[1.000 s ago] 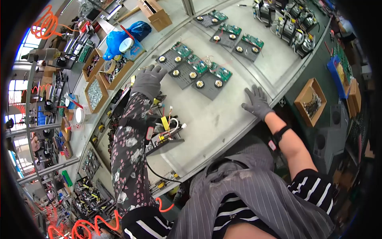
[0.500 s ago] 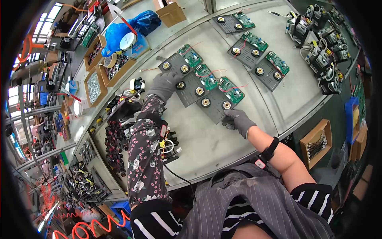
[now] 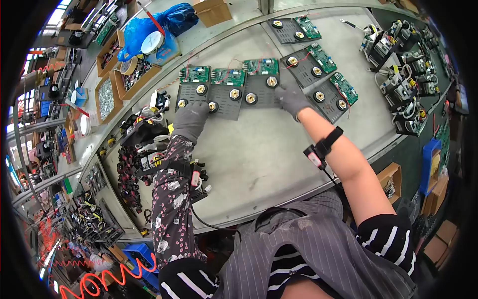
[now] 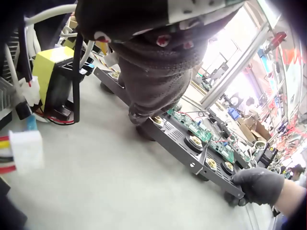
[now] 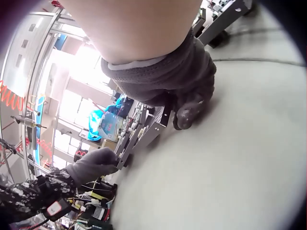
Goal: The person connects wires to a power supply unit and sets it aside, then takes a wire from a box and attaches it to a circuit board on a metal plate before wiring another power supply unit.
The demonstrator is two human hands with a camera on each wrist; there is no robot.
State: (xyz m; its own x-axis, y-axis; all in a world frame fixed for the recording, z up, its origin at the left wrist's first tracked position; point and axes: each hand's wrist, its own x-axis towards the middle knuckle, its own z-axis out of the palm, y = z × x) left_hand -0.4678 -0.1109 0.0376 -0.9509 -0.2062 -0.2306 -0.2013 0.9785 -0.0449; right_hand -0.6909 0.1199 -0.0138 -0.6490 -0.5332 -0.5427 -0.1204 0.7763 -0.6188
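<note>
Three dark slotted plates stand side by side: left [image 3: 189, 93], middle [image 3: 226, 108] and right [image 3: 261, 85]. Each bears a green circuit board [image 3: 261, 67] at its far end and brass nuts on round black mounts. My gloved left hand [image 3: 190, 122] grips the near edge of the left part of the row, its fingertips partly hidden. At the right plate's outer side, my gloved right hand [image 3: 294, 101] pinches the edge. The left wrist view shows the right hand [image 4: 261, 186] curled round a plate corner; the right wrist view shows the left hand [image 5: 96, 165] at the opposite end.
Three more plates with boards [image 3: 318, 97] lie to the right, beyond them a cluster of wired metal units [image 3: 398, 74]. Wired parts [image 3: 149, 134] crowd the left side. Boxes of small parts [image 3: 106, 99] and a blue bag [image 3: 139, 35] stand at the back left.
The three plates have swung from a slanting row to a nearly straight one, their boards now at the far side. Both hands moved with them; the right hand shifted away from the body and slightly left.
</note>
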